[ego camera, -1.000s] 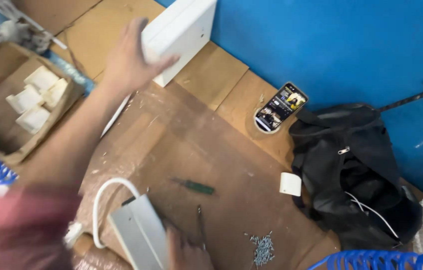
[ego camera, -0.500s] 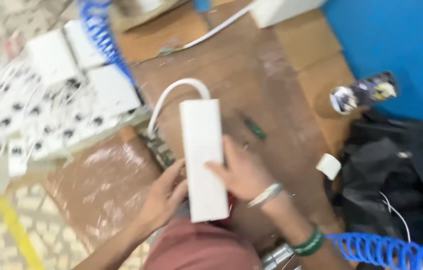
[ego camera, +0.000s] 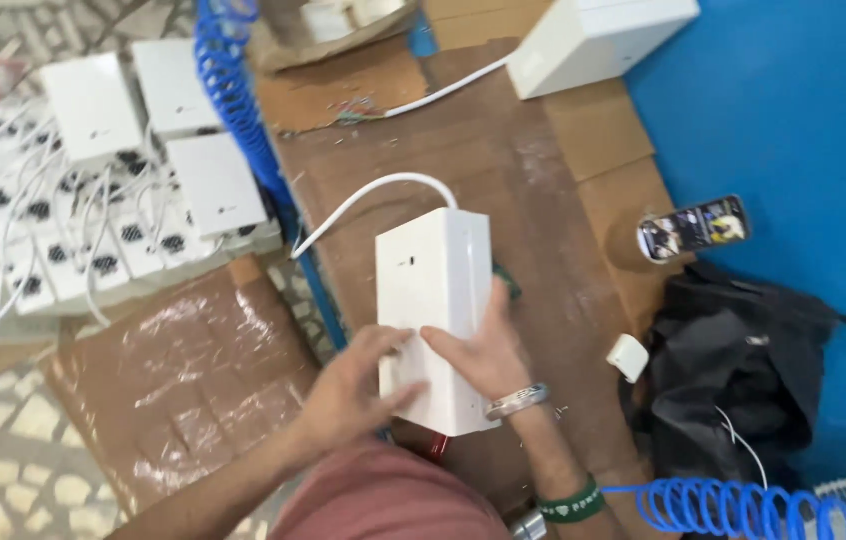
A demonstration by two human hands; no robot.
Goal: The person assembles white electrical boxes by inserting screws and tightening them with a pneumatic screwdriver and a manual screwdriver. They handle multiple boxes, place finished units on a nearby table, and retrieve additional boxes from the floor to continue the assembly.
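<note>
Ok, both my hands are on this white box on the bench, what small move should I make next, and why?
Probably steady the white box flat with the right hand while the left hand adjusts its grip at the near edge. Both hands press its near half, and its white cable trails toward the bench edge, so it could tug sideways.

A small assembly workshop: a cardboard-covered counter [ego camera: 543,200] with a blue coiled air hose [ego camera: 233,90] at eleven o'clock, and rows of identical white corded units [ego camera: 93,200] stacked on the floor at nine o'clock.
</note>
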